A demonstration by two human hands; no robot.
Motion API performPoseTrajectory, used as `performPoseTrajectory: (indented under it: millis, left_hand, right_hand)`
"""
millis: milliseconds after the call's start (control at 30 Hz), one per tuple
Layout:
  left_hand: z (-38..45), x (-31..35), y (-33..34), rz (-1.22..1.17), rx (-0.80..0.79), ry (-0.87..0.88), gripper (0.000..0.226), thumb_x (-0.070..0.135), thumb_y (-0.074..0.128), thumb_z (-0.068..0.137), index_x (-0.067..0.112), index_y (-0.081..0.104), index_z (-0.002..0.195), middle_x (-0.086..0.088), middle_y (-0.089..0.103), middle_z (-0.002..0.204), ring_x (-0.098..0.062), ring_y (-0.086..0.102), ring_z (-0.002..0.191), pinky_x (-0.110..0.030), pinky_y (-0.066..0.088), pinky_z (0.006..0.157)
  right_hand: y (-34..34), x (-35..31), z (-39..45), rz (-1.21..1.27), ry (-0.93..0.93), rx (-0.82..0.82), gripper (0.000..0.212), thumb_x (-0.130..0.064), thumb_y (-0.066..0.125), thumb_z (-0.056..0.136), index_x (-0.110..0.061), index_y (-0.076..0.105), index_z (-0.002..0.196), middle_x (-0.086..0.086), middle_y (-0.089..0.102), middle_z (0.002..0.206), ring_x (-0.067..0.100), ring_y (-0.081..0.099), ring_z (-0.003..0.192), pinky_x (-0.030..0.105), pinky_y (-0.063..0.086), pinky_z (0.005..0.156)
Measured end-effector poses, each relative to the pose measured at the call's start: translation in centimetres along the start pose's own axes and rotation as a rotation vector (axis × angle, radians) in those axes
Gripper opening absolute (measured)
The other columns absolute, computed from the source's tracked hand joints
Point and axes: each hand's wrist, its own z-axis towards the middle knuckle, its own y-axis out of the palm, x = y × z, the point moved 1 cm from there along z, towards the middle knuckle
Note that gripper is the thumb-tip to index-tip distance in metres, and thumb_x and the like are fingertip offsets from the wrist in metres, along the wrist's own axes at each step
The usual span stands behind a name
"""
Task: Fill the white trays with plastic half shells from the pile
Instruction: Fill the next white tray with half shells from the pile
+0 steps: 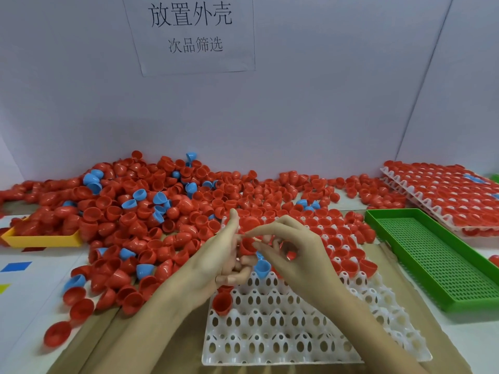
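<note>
- Two bare hands meet over the far half of the near white tray (283, 341), at about 12 o'clock from the tray's middle.
- The left hand (216, 255) has its thumb raised and its lower fingers curled; whether they grasp a shell I cannot tell.
- The right hand (294, 249) pinches one red half shell (247, 245) between thumb and forefinger, held above the tray; the other fingers are loosely bent.
- One blue half shell (262, 268) sits just below the two hands, over the tray; which fingers touch it I cannot tell.
- White trays: two groups. The near one holds red shells in its far rows, toward 1 o'clock, and one red shell alone (222, 303) at its 9 o'clock edge; its near cups are bare.
- The stacked full trays (442, 195) lie at 2 o'clock, nearly every cup red, with a few blue.
- One green perforated tray (437, 257) at 3 o'clock, nothing in it.
- One yellow bin (40, 240) at 10 o'clock, red shells heaped in and over it.
- The pile of shells (151, 206) spreads from 10 to 1 o'clock: red too many to count, blue roughly twenty scattered through.
- One paper sign (190, 33) with printed characters on the wall at 12 o'clock.
</note>
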Motion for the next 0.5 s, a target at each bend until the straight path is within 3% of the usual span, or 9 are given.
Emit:
performPoseTrajectory:
  millis: [67,167,367,500]
  left_hand:
    - [0.1,-0.1,-0.5,-0.019,-0.134,0.002,0.104,0.091,0.019,0.085,0.011,0.073,0.123,-0.003,0.036,0.066,-0.01,0.029,0.035,-0.018,0.024,0.03]
    - [0.4,-0.1,-0.8,0.058,-0.195,-0.048,0.117,0.104,0.026,0.069,0.011,0.073,0.123,-0.002,0.031,0.065,-0.009,0.027,0.036,-0.018,0.027,0.031]
    - [0.0,-0.2,-1.0,0.281,-0.069,0.042,0.1,0.107,0.026,0.066,0.037,0.077,0.114,-0.001,0.024,0.06,-0.012,0.022,0.044,-0.02,0.024,0.036]
    - [0.4,-0.5,-1.4,0.269,-0.019,0.101,0.105,0.103,0.029,0.074,0.012,0.07,0.107,0.003,0.025,0.059,-0.013,0.02,0.046,-0.019,0.025,0.036]
  right_hand:
    - [0.0,-0.5,-0.1,-0.029,0.025,-0.023,0.021,-0.02,0.079,0.094,-0.032,0.08,0.111,-0.009,0.058,0.093,0.016,0.056,0.073,0.015,0.045,0.066]
    - [-0.1,0.0,0.0,-0.086,0.025,-0.041,0.017,-0.025,0.079,0.093,-0.033,0.078,0.108,-0.009,0.057,0.093,0.014,0.053,0.069,0.015,0.045,0.067]
    - [0.3,-0.2,-0.2,-0.049,0.082,0.017,0.017,-0.024,0.08,0.092,-0.034,0.07,0.102,-0.014,0.054,0.082,0.016,0.054,0.066,0.016,0.046,0.065]
    - [0.5,0.0,-0.4,0.061,0.166,0.006,0.023,-0.019,0.078,0.093,-0.033,0.068,0.108,-0.013,0.061,0.089,0.016,0.065,0.072,0.021,0.054,0.066]
